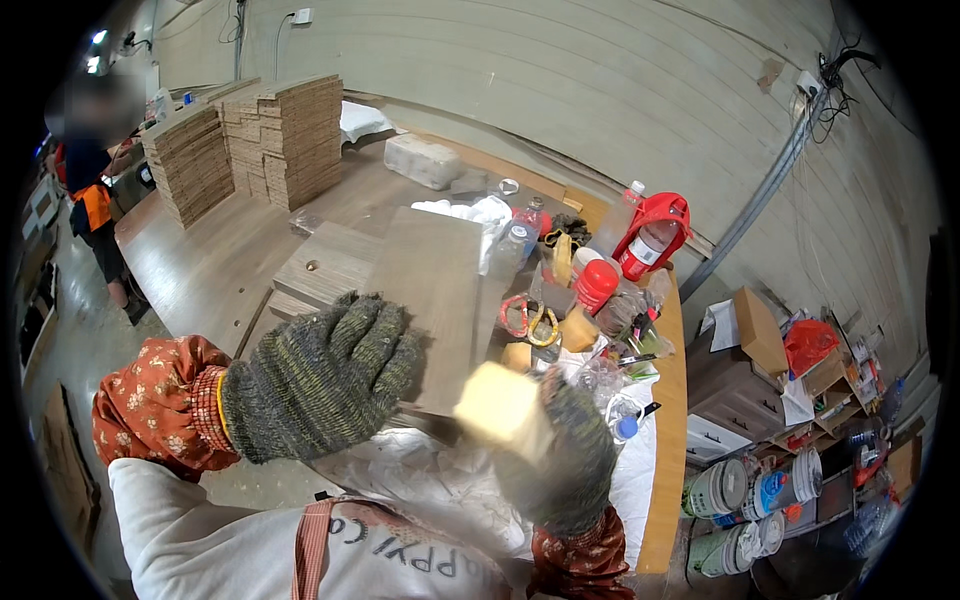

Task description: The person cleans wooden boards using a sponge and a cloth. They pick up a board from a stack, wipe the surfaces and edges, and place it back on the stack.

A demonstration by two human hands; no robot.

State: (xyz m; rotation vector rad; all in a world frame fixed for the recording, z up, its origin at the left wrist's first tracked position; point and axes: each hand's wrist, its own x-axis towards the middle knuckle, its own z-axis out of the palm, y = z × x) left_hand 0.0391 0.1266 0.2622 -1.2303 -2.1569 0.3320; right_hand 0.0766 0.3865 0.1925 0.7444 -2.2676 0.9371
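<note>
A flat wood-grain board (pixel 432 270) lies on the worktable in front of me. My left hand (pixel 320 378), in a dark grey-green knit glove, rests with fingers stretched out over the board's left near edge. My right hand (pixel 572 460), gloved alike and smeared by motion, grips a pale yellow sponge block (pixel 503 408) by the board's near right corner. Behind my left hand, more wood-grain pieces (pixel 325 262) lie stacked, one with a round hole. White crumpled sheeting (pixel 420 478) lies between the board and my body.
Scissors (pixel 541 326), a red-capped container (pixel 596 284), bottles (pixel 617 215) and rags crowd the table's right side. Tall stacks of panels (pixel 290 140) stand at the back left. A person (pixel 95 200) stands farther left. Paint buckets (pixel 718 488) and cartons stand right of the table.
</note>
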